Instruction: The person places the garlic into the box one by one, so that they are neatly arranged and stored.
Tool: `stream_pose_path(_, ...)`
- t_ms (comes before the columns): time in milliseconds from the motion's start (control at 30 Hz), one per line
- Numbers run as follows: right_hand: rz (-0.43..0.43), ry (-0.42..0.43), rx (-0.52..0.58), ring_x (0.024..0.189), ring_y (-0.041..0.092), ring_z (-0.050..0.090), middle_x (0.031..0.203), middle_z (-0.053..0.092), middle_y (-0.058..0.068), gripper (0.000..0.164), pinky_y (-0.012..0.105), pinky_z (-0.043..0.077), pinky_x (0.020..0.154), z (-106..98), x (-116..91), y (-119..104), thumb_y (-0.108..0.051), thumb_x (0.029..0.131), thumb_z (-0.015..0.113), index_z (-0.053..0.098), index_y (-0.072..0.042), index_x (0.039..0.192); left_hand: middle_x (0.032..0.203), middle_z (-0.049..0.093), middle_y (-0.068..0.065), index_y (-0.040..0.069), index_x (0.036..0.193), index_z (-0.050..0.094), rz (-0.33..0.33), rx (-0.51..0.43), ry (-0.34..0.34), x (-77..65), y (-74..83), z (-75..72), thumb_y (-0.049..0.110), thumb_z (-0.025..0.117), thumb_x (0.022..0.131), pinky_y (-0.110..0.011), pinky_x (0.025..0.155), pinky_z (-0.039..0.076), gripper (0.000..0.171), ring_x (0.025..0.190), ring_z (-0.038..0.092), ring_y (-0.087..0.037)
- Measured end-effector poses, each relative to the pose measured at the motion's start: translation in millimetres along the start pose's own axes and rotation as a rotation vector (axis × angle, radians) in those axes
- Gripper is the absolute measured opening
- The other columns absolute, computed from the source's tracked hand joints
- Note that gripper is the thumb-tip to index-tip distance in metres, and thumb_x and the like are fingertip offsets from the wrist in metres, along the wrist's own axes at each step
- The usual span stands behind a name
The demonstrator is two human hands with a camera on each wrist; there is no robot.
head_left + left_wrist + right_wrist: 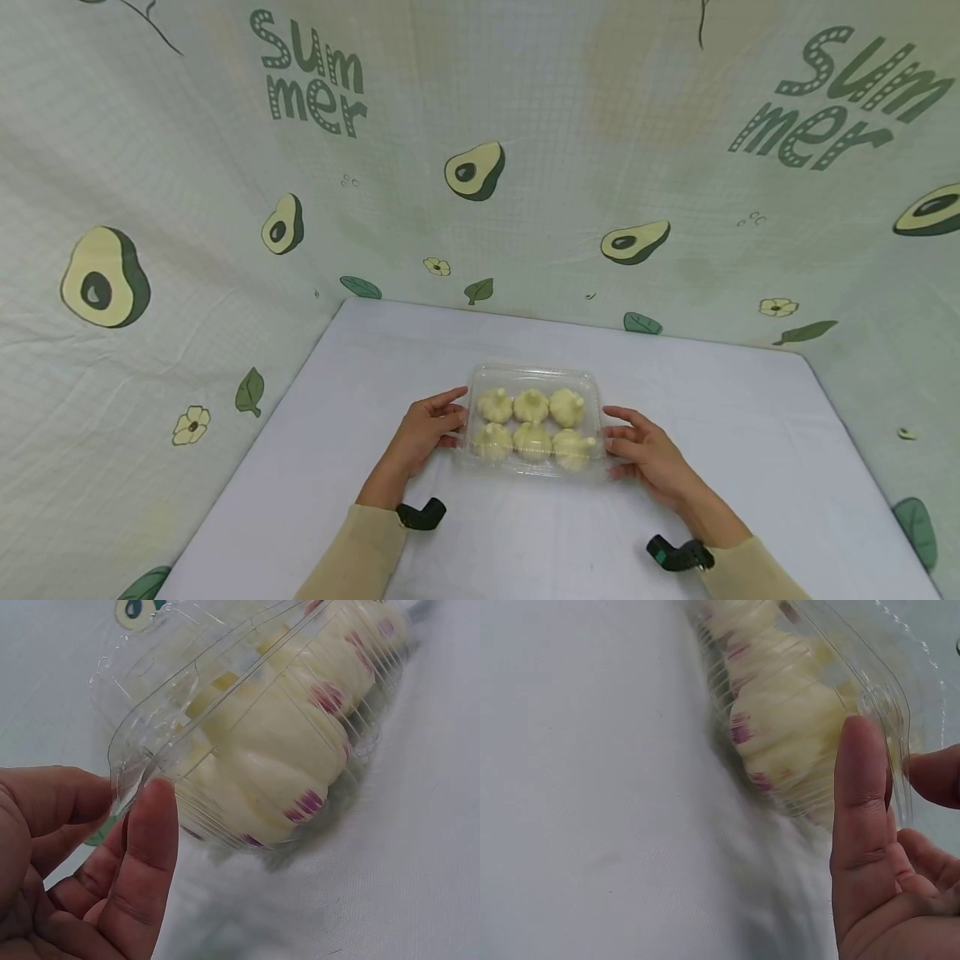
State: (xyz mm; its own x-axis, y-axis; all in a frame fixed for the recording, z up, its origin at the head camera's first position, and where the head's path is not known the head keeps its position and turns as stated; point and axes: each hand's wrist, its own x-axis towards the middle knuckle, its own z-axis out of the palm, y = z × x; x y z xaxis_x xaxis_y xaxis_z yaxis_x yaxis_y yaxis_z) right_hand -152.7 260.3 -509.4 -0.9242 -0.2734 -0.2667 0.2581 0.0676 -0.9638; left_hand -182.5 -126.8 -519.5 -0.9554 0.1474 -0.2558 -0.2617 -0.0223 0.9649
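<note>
A clear plastic clamshell box holds several pale garlic bulbs in two rows. Purple streaks mark the garlic bulbs in the left wrist view. At the box's left end my left hand pinches the rim between thumb and fingers. My right hand grips the opposite end in the same way, its thumb and fingers on either side of the plastic rim. The lower fingers of both hands are partly hidden.
A white cloth covers the table under the box. Hanging fabric printed with avocados and leaves surrounds the back and sides. Each wrist carries a black camera mount, the left mount and the right mount, low over the table.
</note>
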Motion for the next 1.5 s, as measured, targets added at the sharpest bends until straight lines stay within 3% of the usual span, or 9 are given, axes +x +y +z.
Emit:
stream_pose_path(200,0.055,-0.027,-0.01,0.089,0.015,0.068,0.109,0.068,0.002,0.066,0.038,0.066,0.07,1.7,-8.2,-0.9,-0.013,0.105,0.064,0.03,0.002,0.159,0.112,0.068,-0.011,0.009,0.148,0.063,0.018,0.029,-0.001,-2.5,1.9,0.1,0.002,0.071,0.097,-0.03,0.066,0.062,0.052,0.086,0.068,-0.018)
stream_pose_path(333,0.107,-0.1,0.011,0.087,0.016,0.066,0.1,0.068,0.002,0.065,0.04,0.066,0.071,0.3,-13.4,-0.4,-0.014,0.106,0.06,0.028,0.004,0.159,0.113,0.068,-0.012,0.01,0.148,0.063,0.021,0.041,0.003,-3.3,2.5,0.4,0.001,0.07,0.097,-0.031,0.067,0.062,0.052,0.087,0.067,-0.018)
stream_pose_path(567,0.171,-0.24,0.075,0.083,0.022,0.079,0.095,0.076,0.014,0.059,0.04,0.067,0.072,-2.1,-20.3,0.5,-0.018,0.109,0.056,0.027,0.008,0.154,0.113,0.068,-0.012,0.011,0.148,0.063,0.024,0.048,0.011,-4.8,4.7,2.2,0.001,0.07,0.097,-0.03,0.065,0.062,0.053,0.087,0.067,-0.017)
stream_pose_path(800,0.169,-0.328,0.11,0.094,0.023,0.08,0.1,0.078,0.012,0.023,0.038,0.067,0.078,-5.2,-23.6,3.7,-0.019,0.111,0.055,0.061,0.002,0.12,0.116,0.068,-0.016,0.007,0.149,0.061,0.039,0.068,0.028,-5.2,3.8,3.1,0.0,0.07,0.097,-0.028,0.064,0.061,0.054,0.087,0.067,-0.016)
stream_pose_path(900,0.165,-0.355,0.14,0.101,0.024,0.079,0.104,0.078,0.01,0.022,0.038,0.065,0.085,-5.8,-24.1,5.0,-0.017,0.111,0.054,0.068,-0.001,0.114,0.118,0.068,-0.017,0.009,0.149,0.061,0.035,0.062,0.044,-5.1,4.0,3.4,0.0,0.071,0.096,-0.027,0.065,0.059,0.054,0.087,0.067,-0.015)
stream_pose_path(1233,0.171,-0.393,0.225,0.107,0.026,0.077,0.118,0.076,0.022,0.034,0.041,0.063,0.093,-2.6,-24.6,6.8,-0.015,0.112,0.051,0.066,0.011,0.127,0.117,0.069,-0.016,0.008,0.149,0.061,0.062,0.021,0.079,-4.6,4.2,3.5,0.0,0.07,0.097,-0.027,0.063,0.058,0.053,0.087,0.069,-0.015)
stream_pose_path(1500,0.163,-0.365,0.243,0.106,0.024,0.077,0.117,0.076,0.021,0.028,0.04,0.062,0.094,1.0,-23.3,5.4,-0.012,0.111,0.052,0.07,0.008,0.121,0.118,0.07,-0.016,0.005,0.147,0.062,0.045,0.019,0.114,-4.2,4.4,6.6,0.003,0.07,0.099,-0.027,0.068,0.061,0.048,0.092,0.069,-0.013)
